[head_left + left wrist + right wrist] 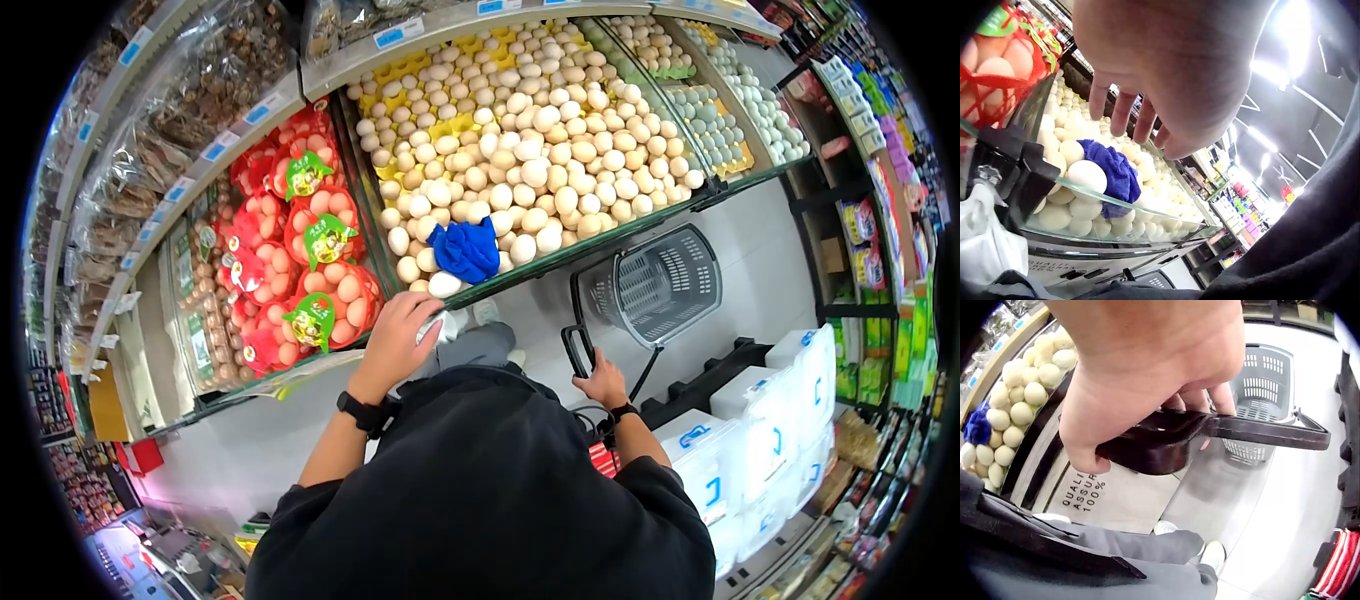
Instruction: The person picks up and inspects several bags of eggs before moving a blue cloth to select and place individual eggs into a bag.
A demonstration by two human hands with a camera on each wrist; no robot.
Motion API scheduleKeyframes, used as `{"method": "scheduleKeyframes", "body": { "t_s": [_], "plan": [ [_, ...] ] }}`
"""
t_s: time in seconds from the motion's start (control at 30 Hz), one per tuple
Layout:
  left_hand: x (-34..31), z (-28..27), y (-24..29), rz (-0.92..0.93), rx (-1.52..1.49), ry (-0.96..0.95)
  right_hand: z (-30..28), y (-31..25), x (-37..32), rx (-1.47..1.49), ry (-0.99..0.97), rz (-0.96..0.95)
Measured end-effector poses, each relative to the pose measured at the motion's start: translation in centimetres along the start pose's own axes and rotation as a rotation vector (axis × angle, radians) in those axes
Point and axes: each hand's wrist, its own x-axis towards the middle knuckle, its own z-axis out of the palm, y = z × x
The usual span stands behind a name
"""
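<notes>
Grey shopping basket (655,302): lay ahead of the right hand (603,383) and slightly to its right, open side tilted toward the camera. Showed perforated walls and a black handle (1163,453) running back into the palm. Was gripped there, fingers and thumb wrapped round the broad end. Could not be told whether supported by the floor or partly by the hand.

Handling, as judged: probably light for its size, given thin, slotted walls; stiff rather than soft; neither especially slippery nor fragile. Likely to swing or turn at the handle's joint if pulled off-centre. Best taken by the middle of the broad grip, in line with the shell, rather than by the slotted side.

Left hand (398,340): set well apart from the right, fingers extended and curled round nothing seen; contact with the display edge could not be judged.

Around the left hand: just beyond the fingertips, a large white egg (1087,177) behind a glass rim (1116,197); slightly right of it, a crumpled blue cloth (467,250); ahead and to the left, eggs in red nets (345,287). Beyond both hands, loose pale eggs (590,155), piled. To the right of the right hand, translucent containers (750,430).
</notes>
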Motion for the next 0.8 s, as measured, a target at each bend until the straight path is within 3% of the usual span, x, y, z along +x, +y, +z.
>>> {"method": "scheduleKeyframes", "body": {
  "t_s": [0.2,0.3,0.47,0.53,0.6,0.7,0.73,0.8],
  "plan": [
    [4.1,2.2,-2.1,-0.156,-0.03,-0.04,-5.0,4.2,3.5,0.081,0.096,-0.036],
    [5.4,2.7,-2.9,-0.202,0.02,-0.024,-9.8,4.0,3.7,0.346,-0.072,0.132],
    [6.4,3.6,-2.7,-0.238,0.046,-0.053,-9.0,11.2,6.1,0.361,-0.069,0.091],
    [6.7,4.2,-2.3,-0.281,0.068,-0.058,-10.8,11.1,6.8,0.399,-0.327,0.245],
    [7.3,4.8,-1.5,-0.336,0.084,-0.076,-12.3,10.8,6.9,0.417,-0.364,0.248],
    [8.4,5.6,-0.1,-0.443,0.11,-0.089,-14.2,11.1,7.9,0.637,-0.658,0.354],
    [8.9,5.6,0.2,-0.495,0.116,-0.089,-16.9,8.2,7.2,0.582,-0.714,0.378],
    [9.4,6.7,0.2,-0.499,0.154,-0.048,-17.3,8.6,7.6,0.625,-0.798,0.382]
  ]
}}
